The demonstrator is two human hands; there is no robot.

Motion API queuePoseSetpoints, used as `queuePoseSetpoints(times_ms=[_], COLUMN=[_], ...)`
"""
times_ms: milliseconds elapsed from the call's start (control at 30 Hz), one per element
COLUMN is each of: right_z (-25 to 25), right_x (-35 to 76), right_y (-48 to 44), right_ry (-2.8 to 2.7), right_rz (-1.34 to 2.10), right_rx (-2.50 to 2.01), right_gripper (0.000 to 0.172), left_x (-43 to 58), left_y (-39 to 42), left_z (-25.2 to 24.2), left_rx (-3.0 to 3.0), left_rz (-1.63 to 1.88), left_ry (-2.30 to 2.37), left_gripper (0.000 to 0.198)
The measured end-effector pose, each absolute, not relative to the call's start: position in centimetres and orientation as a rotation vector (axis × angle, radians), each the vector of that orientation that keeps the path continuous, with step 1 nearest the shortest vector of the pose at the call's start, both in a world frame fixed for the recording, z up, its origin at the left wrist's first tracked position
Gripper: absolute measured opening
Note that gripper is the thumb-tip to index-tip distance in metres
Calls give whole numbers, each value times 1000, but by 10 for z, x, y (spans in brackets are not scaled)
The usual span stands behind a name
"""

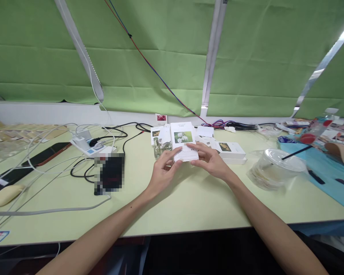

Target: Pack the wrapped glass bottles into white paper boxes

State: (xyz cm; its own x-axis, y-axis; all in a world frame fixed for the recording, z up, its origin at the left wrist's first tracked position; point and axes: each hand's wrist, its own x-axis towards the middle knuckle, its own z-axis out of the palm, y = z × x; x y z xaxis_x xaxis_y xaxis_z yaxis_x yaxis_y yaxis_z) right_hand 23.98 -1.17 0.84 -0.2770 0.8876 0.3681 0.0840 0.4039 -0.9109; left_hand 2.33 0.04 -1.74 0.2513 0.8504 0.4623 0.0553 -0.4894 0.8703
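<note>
Both hands hold a white box with a picture of white flowers on its front, tilted up above the table. My left hand grips its lower left side, the thumb at the bottom edge. On the lower right side my right hand closes with fingers and thumb. Just left of the box stand small glass bottles, partly hidden behind my left fingers. Behind it lie other white cartons and cards. To the right a flat white box with a yellow-flower picture rests on another one.
A power strip with plugs and tangled cables lies on the left, beside a blurred-out dark object. At right stands a lidded plastic cup with a black straw. Farther right are a blue cloth and a clear bottle.
</note>
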Motion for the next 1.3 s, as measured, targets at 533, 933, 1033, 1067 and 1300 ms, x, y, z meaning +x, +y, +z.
queuePoseSetpoints(times_ms=[533, 933, 1033, 1067, 1300], right_z=[9, 10, 10, 10, 9], right_x=[240, 239, 239, 239, 239], right_y=[-11, -13, -13, -13, -12], right_ry=[-1679, -1680, -1695, -1696, -1695], right_rz=[973, 962, 939, 935, 927], right_rx=[-903, -937, -956, -963, -956], right_gripper=[54, 54, 54, 54, 54], left_x=[23, 25, 24, 24, 24], left_y=[1, 1, 1, 1, 1], left_z=[-17, -17, -18, -18, -17], left_rx=[1780, 1783, 1790, 1791, 1793], left_rz=[1350, 1341, 1341, 1343, 1344], left_ry=[853, 866, 878, 881, 875], left_gripper=[39, 41, 41, 41, 40])
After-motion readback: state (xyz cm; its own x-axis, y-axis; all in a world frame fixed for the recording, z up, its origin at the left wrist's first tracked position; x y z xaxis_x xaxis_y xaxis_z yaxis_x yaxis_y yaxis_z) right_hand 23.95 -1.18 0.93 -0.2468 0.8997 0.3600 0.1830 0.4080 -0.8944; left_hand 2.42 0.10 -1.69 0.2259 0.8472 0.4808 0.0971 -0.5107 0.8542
